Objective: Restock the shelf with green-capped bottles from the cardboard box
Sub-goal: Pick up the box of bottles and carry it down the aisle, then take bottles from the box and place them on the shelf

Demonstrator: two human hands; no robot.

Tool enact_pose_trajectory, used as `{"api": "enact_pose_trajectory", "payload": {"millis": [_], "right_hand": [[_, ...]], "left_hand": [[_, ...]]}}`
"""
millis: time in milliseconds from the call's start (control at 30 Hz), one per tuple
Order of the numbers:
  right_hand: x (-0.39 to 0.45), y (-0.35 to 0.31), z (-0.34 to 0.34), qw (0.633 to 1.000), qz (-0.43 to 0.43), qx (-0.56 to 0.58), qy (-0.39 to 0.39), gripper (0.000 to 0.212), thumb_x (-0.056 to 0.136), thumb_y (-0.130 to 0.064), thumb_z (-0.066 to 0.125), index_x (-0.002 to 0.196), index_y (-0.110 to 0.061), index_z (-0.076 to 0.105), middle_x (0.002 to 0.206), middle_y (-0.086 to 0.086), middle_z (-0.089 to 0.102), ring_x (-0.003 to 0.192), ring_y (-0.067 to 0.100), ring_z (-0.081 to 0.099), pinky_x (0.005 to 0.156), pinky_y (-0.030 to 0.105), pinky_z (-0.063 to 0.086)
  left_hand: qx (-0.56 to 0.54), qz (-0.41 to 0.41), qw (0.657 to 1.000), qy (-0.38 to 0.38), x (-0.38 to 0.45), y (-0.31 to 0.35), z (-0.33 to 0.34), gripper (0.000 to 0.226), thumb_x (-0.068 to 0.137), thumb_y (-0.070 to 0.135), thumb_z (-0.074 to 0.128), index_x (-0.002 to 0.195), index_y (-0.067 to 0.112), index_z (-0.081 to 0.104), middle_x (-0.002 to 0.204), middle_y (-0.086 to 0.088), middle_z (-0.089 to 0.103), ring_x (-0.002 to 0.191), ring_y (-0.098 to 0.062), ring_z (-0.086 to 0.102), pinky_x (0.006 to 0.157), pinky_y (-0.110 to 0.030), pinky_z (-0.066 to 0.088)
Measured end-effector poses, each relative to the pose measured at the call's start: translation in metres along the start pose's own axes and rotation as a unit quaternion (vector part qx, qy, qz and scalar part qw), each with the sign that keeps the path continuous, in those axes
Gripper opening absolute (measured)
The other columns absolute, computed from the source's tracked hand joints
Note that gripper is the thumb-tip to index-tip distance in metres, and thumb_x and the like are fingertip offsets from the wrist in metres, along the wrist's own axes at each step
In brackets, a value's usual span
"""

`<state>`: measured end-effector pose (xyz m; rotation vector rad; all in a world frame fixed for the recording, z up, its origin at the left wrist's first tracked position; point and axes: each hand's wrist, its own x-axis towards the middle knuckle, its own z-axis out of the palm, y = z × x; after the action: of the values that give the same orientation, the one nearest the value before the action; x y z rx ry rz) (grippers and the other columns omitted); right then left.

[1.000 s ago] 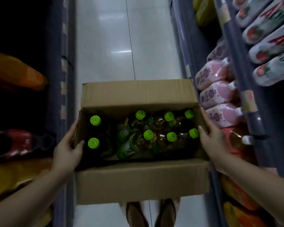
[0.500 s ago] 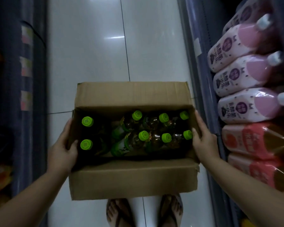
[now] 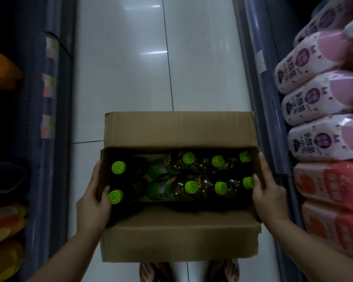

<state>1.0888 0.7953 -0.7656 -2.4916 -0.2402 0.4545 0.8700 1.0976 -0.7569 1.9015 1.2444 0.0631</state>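
An open cardboard box (image 3: pixel 179 239) hangs in front of me above the aisle floor, its flaps folded out front and back. Inside stand several dark bottles with bright green caps (image 3: pixel 189 158); two of them sit apart at the left end (image 3: pixel 118 167). My left hand (image 3: pixel 94 202) clasps the box's left wall, thumb hooked inside over the rim. My right hand (image 3: pixel 268 192) clasps the right wall the same way. The shelf (image 3: pixel 261 82) on my right runs along the box's right side.
Pink bottles (image 3: pixel 322 139) and red bottles (image 3: pixel 332 186) lie on the right shelf. A dark shelf with price tags (image 3: pixel 49 86) and orange packs (image 3: pixel 4 224) lines the left. Pale floor tiles (image 3: pixel 130 68) stretch ahead; my feet (image 3: pixel 151 271) show below the box.
The box has come lower and closer to me, and my view has tilted down towards the floor. The right shelf's pink and red bottles now sit nearer. Both hands keep their hold.
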Motion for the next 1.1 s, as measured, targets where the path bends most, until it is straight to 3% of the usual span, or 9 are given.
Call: {"api": "enact_pose_trajectory", "payload": {"millis": [100,200,300,433,600,733,867,967,1100], "right_hand": [[-0.003,-0.003,-0.001,1.0,0.004,0.001,0.002,0.08,0.095,-0.013,0.048,0.129,-0.071,0.005,0.058,0.01,0.053,0.045,0.028,0.05,0.047,0.04,0.045],[-0.004,-0.013,-0.009,0.998,0.033,0.01,-0.045,0.078,0.096,-0.02,0.045,0.125,-0.075,-0.002,0.089,0.018,0.065,0.064,0.03,0.059,0.061,0.042,0.052],[-0.008,-0.025,-0.021,0.991,0.063,-0.005,-0.122,0.071,0.097,-0.024,0.045,0.137,-0.058,-0.002,0.124,0.018,0.058,0.097,0.033,0.06,0.082,0.038,0.049],[-0.029,-0.053,-0.043,0.991,0.053,0.0,-0.122,0.062,0.096,-0.019,0.048,0.148,-0.033,0.019,0.148,0.008,0.041,0.131,0.027,0.042,0.1,0.032,0.037],[-0.05,-0.116,-0.057,0.977,-0.021,0.007,-0.21,0.054,0.093,-0.023,0.054,0.142,-0.034,0.035,0.145,0.0,0.044,0.131,0.014,0.04,0.101,0.025,0.033],[-0.052,-0.17,-0.034,0.947,-0.088,0.026,-0.306,0.056,0.089,-0.029,0.06,0.139,-0.04,0.037,0.141,-0.013,0.043,0.124,-0.004,0.033,0.104,0.02,0.03],[-0.036,-0.203,0.029,0.943,-0.128,0.06,-0.302,0.055,0.087,-0.025,0.065,0.137,-0.033,0.044,0.136,-0.011,0.05,0.122,-0.002,0.041,0.106,0.025,0.039],[-0.024,-0.219,0.081,0.938,-0.156,0.067,-0.302,0.054,0.086,-0.023,0.066,0.136,-0.027,0.048,0.137,-0.008,0.052,0.122,-0.002,0.041,0.107,0.022,0.036],[-0.014,-0.22,0.13,0.935,-0.153,0.055,-0.314,0.053,0.084,-0.02,0.068,0.134,-0.026,0.049,0.137,-0.006,0.051,0.127,0.007,0.044,0.102,0.015,0.029]], "left_hand": [[-0.001,0.006,1.0,-0.006,0.001,-0.002,0.0,0.071,0.093,0.011,0.051,0.14,0.055,0.022,0.142,0.01,0.045,0.129,-0.016,0.042,0.108,-0.036,0.033],[-0.005,0.017,0.999,-0.038,0.002,-0.002,-0.002,0.072,0.093,0.008,0.05,0.144,0.049,0.019,0.138,0.019,0.036,0.128,-0.009,0.035,0.108,-0.031,0.028],[0.006,-0.014,0.998,-0.054,-0.005,0.009,-0.016,0.065,0.092,0.007,0.049,0.144,0.04,0.028,0.136,0.016,0.041,0.127,-0.013,0.041,0.107,-0.035,0.034],[0.039,-0.032,0.999,-0.015,-0.038,0.036,-0.038,0.049,0.092,0.004,0.05,0.138,0.017,0.046,0.137,-0.007,0.054,0.123,-0.027,0.053,0.102,-0.039,0.042],[-0.054,-0.073,0.996,-0.018,-0.073,0.064,-0.046,0.041,0.089,0.002,0.057,0.126,0.018,0.057,0.124,-0.005,0.063,0.115,-0.021,0.059,0.096,-0.033,0.045],[-0.16,-0.142,0.977,0.005,-0.072,0.078,-0.038,0.043,0.09,0.004,0.056,0.129,0.021,0.054,0.127,-0.003,0.06,0.118,-0.019,0.056,0.095,-0.028,0.043],[-0.278,-0.214,0.935,0.04,-0.058,0.069,-0.017,0.047,0.093,0.004,0.053,0.136,0.02,0.045,0.136,-0.002,0.053,0.122,-0.015,0.051,0.099,-0.028,0.041],[-0.321,-0.255,0.911,0.056,-0.055,0.052,0.004,0.051,0.091,0.006,0.056,0.138,0.023,0.042,0.139,0.0,0.051,0.125,-0.015,0.05,0.105,-0.035,0.042],[-0.367,-0.279,0.884,0.075,-0.051,0.033,0.027,0.054,0.089,0.004,0.058,0.136,0.027,0.043,0.14,0.001,0.049,0.127,-0.015,0.049,0.101,-0.029,0.042]]}}
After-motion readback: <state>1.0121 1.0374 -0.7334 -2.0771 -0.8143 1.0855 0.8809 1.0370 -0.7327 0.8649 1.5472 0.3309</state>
